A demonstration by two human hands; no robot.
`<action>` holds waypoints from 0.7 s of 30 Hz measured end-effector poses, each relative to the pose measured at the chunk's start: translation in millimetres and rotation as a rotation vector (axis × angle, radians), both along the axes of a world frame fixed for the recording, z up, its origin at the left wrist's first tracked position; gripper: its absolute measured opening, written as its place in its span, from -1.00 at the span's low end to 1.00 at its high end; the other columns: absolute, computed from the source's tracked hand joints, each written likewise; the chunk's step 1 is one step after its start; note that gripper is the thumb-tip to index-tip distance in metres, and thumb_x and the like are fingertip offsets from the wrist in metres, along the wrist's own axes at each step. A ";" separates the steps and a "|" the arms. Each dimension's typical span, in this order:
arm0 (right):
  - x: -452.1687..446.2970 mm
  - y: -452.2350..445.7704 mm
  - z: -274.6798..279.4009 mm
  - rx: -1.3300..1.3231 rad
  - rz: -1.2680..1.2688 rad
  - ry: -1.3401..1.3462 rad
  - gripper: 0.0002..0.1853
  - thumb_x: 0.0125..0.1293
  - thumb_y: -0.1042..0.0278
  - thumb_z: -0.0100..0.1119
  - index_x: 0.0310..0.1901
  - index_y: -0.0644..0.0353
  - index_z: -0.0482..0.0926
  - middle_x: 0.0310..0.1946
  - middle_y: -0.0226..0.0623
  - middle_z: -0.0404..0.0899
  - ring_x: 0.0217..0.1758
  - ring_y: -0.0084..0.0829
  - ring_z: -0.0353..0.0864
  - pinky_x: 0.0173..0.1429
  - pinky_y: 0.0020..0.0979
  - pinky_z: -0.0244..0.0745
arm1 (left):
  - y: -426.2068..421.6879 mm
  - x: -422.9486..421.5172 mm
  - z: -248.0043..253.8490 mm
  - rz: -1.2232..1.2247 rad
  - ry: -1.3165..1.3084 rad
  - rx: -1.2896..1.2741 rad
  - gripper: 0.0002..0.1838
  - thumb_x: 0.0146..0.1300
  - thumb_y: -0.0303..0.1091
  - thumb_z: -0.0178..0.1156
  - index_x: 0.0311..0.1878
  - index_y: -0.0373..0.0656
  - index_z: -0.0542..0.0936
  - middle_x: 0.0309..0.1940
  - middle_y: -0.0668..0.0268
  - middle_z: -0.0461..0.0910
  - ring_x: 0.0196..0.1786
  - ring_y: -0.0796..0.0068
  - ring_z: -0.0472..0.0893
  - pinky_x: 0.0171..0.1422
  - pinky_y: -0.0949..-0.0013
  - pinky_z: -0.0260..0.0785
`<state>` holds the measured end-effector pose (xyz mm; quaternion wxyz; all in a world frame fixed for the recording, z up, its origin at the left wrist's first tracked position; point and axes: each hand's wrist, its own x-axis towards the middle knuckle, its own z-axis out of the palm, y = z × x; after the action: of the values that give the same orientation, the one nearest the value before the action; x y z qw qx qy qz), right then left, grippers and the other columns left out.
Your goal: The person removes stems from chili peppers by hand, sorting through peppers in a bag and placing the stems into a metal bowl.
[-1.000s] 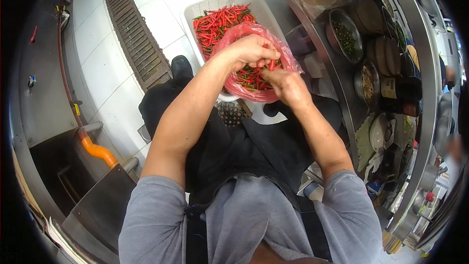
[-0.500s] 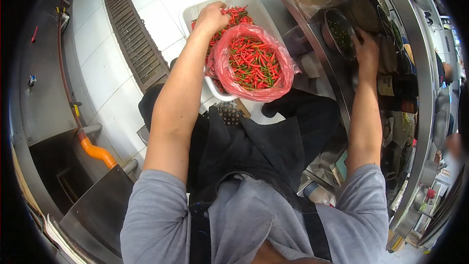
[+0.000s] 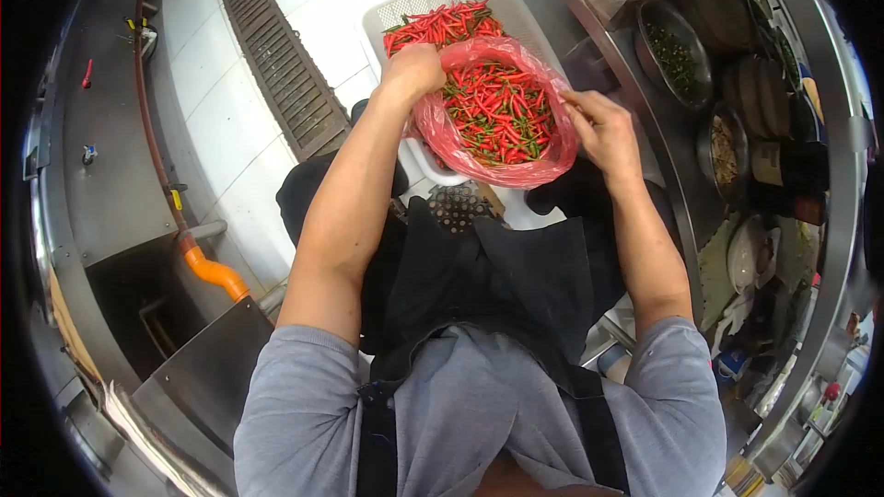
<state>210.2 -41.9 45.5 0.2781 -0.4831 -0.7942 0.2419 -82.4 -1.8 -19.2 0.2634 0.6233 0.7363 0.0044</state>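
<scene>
A thin red plastic bag (image 3: 436,125), full of red chilies with green stems (image 3: 497,115), sits over the near end of a white perforated basket (image 3: 527,9). More loose red chilies (image 3: 442,26) lie in the basket beyond the bag. My left hand (image 3: 412,69) is closed at the bag's left rim, its fingertips partly hidden. On the opposite side, my right hand (image 3: 603,133) pinches the right rim between thumb and fingers. The bag's mouth is spread wide between both hands.
A steel shelf on the right carries a bowl of chopped greens (image 3: 674,53), a bowl of pale brown pieces (image 3: 724,149) and dark bottles (image 3: 783,166). A floor drain grate (image 3: 276,55) runs along the left. An orange pipe (image 3: 216,271) leaves the steel unit.
My right hand has come from the bowl of greens on the shelf to the bag's right rim. My left hand has moved from the loose chilies to the bag's left rim.
</scene>
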 end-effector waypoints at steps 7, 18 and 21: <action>0.8 -0.6 -11.6 -0.094 0.055 0.026 -0.77 0.24 0.34 0.22 -0.11 0.22 0.67 -0.23 -0.06 0.66 -0.20 -0.06 0.66 -0.07 -0.21 0.53 | -27.7 -3.9 2.1 -0.032 -0.054 0.544 -0.65 0.12 -0.42 0.15 0.01 -0.23 0.59 -0.13 -0.01 0.65 0.00 -0.05 0.62 0.10 0.05 0.45; 28.8 -9.4 -11.9 0.025 0.032 0.180 -0.77 0.24 0.28 0.19 -0.16 0.20 0.67 -0.26 -0.08 0.66 -0.15 -0.03 0.63 -0.03 -0.13 0.51 | -11.5 34.9 -14.4 -0.533 0.239 -0.013 -0.70 0.02 -0.54 0.09 -0.16 -0.18 0.66 -0.16 0.02 0.65 -0.05 0.02 0.63 0.07 0.08 0.46; 36.9 -12.8 -8.5 0.052 0.029 0.181 -0.77 0.24 0.29 0.20 -0.15 0.22 0.67 -0.25 -0.08 0.66 -0.17 -0.05 0.63 -0.05 -0.15 0.52 | -6.4 29.7 -22.8 -0.511 0.249 0.019 -0.74 -0.01 -0.53 0.13 -0.23 -0.12 0.68 -0.21 0.04 0.66 -0.08 0.03 0.64 0.04 0.08 0.48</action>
<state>247.0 -54.7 37.0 0.3577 -0.4405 -0.7786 0.2680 -52.7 -8.2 -42.0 0.1578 0.7869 0.5818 -0.1317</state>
